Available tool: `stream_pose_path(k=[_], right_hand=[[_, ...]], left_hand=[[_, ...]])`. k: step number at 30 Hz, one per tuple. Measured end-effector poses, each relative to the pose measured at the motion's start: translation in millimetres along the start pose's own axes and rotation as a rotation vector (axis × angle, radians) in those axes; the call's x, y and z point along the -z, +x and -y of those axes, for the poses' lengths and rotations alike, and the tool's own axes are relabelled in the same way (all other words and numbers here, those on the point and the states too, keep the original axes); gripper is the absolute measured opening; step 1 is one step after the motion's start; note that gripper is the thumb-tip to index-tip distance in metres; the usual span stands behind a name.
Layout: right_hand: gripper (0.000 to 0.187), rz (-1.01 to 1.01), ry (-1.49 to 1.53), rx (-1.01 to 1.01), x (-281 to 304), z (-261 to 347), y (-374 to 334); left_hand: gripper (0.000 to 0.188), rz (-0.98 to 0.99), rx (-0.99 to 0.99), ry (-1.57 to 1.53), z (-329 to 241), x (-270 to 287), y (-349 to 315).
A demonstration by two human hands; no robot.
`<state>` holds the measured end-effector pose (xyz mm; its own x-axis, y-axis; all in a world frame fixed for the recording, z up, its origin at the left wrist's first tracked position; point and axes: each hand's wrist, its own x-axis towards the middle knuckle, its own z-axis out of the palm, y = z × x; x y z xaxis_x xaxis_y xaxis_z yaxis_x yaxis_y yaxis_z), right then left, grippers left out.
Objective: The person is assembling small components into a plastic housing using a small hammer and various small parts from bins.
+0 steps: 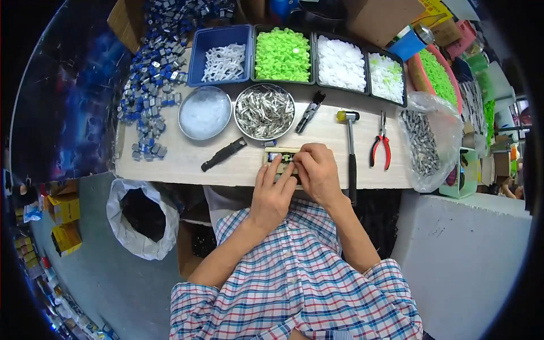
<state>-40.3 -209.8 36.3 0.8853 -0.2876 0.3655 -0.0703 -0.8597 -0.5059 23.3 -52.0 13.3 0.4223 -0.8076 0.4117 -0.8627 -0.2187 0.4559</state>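
We see left hand [273, 192] and right hand [318, 171] together at the table's [181, 161] near edge, fingers pressed onto a small wooden block [279, 156], mallet [351, 153] just right, metal-clip bowl [264, 111] behind.

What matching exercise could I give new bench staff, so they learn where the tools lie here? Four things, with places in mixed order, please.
Things:
1. hammer
2. pliers
3. round metal bowl of silver pins
4. white sack

Places:
A. on the floor, below the table's left end
B. between the hammer and the clear bag of metal parts
C. just right of the right hand
D. in front of the tray of green parts

Pairs: 1-C, 2-B, 3-D, 4-A
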Motion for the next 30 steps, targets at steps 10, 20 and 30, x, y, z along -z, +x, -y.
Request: stream_pose_path(k=[10, 20, 30], right_hand=[[0.018, -0.364, -0.113, -0.189, 28.4, -79.3, 49.2], [0.019, -0.271, -0.457, -0.216, 47.1, -135.4, 116.7], [0.010, -0.303, 0.135, -0.171, 21.6, -58.9, 57.1]], left_hand=[[0.018, 0.093, 0.071, 0.108, -19.5, 4.4, 2.6], [0.013, 0.061, 0.051, 0.016, -12.5, 8.9, 0.3], [0.006, -0.226, 0.383, -0.477, -7.4, 39.7, 19.6]])
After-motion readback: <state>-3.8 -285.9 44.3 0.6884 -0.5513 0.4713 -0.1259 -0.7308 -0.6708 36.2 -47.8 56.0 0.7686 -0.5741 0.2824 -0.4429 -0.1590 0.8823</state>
